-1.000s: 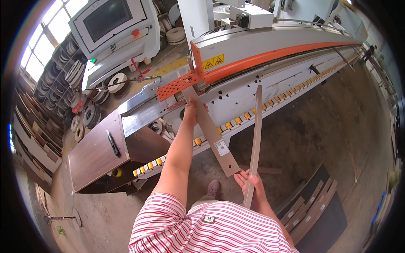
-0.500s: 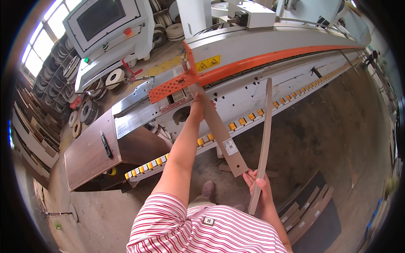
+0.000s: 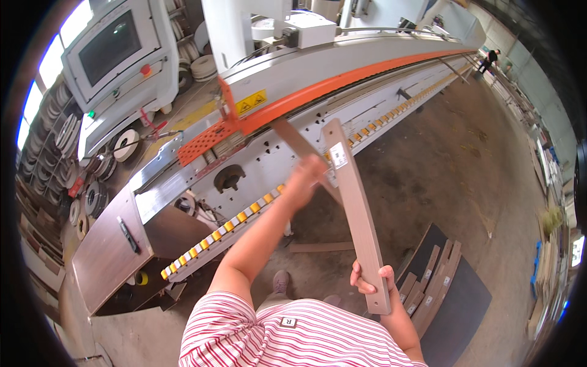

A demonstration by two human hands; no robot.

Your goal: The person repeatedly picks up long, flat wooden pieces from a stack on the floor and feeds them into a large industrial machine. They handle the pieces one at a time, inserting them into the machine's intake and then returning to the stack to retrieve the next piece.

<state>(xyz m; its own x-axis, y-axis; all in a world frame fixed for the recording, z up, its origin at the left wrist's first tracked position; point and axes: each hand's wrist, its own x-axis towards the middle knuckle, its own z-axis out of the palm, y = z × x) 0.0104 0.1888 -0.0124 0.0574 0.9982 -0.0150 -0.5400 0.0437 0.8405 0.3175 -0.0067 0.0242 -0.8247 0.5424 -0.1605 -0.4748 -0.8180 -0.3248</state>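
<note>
My right hand is closed round the lower end of a long wood-grain board strip, with its fingers and thumb at the two edges. The strip stands tilted, its broad face toward me, with a white label near the top and a hole at each end. My left hand is smeared by motion, so its fingers cannot be made out. It is beside a second strip, whose far end reaches under the orange guard of the long machine. The held strip partly hides this second strip's near end.
Yellow rollers line the machine's near rail. On the brown side panel lies a utility knife. Several cut strips rest on a dark board at lower right. A control console stands at left; a person is far off.
My left hand has drawn back toward me along the second strip. The strip in my right hand has turned its broad, labelled face toward me. The view has shifted to the right.
</note>
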